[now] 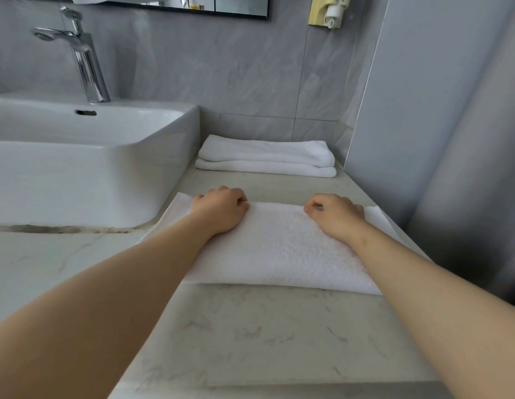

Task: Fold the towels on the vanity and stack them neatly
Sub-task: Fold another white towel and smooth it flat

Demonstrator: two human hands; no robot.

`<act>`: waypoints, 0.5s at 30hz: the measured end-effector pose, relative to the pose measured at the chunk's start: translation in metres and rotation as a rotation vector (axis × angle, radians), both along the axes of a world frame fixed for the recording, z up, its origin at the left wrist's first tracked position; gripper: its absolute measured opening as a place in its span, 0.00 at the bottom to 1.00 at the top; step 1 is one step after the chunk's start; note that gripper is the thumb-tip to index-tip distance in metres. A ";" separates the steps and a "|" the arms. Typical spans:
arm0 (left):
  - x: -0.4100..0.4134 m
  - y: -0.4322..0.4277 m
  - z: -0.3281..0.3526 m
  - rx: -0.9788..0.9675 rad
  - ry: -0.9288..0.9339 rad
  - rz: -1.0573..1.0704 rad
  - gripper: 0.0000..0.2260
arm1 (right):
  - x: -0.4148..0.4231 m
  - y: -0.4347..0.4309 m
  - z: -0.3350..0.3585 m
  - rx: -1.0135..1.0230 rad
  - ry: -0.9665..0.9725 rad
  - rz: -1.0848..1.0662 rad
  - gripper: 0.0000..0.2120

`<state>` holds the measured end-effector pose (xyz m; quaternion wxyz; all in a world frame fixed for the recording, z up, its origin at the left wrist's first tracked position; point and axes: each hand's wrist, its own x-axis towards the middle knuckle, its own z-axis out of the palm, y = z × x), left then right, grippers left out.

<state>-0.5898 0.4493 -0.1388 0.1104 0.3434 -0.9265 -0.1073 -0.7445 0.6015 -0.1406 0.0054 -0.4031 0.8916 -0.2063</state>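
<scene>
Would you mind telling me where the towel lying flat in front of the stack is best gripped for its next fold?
Probably the far edge of the flat towel, near its two far corners, reaching over from the near side. It lies spread wide on the vanity, and the left hand and right hand already rest curled there, short of the folded stack.

Illumination is soft, even and cool. The chrome metal faucet shows small specular highlights. Below it, the white ceramic basin casts only a faint shadow. Wide-angle distortion bends lines towards the frame edges; the bare forearms nearest the camera appear slightly soft.
</scene>
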 end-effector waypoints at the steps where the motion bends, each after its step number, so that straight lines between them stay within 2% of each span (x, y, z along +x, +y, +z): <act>1: 0.000 0.000 0.001 0.007 0.005 0.008 0.13 | 0.000 -0.001 0.000 0.002 0.004 -0.001 0.12; 12: -0.003 -0.005 0.005 0.015 -0.009 -0.014 0.11 | 0.001 -0.008 0.001 0.003 0.097 -0.024 0.11; 15: -0.001 0.002 0.004 -0.115 -0.032 0.042 0.12 | 0.007 -0.005 0.002 0.098 0.193 -0.053 0.10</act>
